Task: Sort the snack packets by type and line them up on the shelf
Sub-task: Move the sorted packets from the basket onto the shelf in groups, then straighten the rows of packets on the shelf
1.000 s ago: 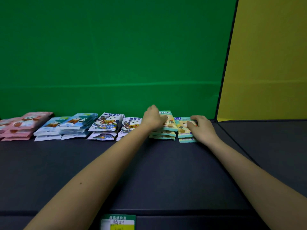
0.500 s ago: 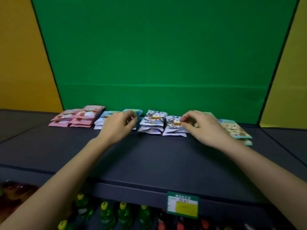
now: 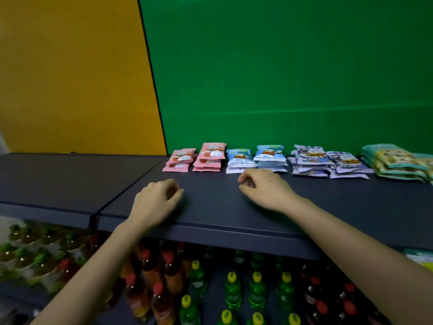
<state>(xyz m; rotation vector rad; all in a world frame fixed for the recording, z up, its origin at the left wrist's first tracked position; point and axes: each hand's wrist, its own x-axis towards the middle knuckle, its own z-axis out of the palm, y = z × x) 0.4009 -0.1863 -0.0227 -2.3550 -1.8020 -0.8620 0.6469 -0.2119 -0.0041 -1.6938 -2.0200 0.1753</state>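
Hands shifted leftward along shelf; left hand, right hand loosely curled, empty; pink packets lay beyond left fingers, blue packets just beyond right.

The teal-and-yellow packets at the far right run off the picture's right edge, so the end of that row is out of sight. In the piles of pink packets, blue packets and white-and-purple packets, the lower ones show only as thin edges, and the print is too small to read. The right hand covers a little of the blue piles' near edge. The left hand folds its fingertips under, out of sight. Below, the shelf lip and both forearms hide many bottles. Those at the left are blurred, and the nearest are cut by the bottom edge. A pale label at the right edge is cut off and unreadable.
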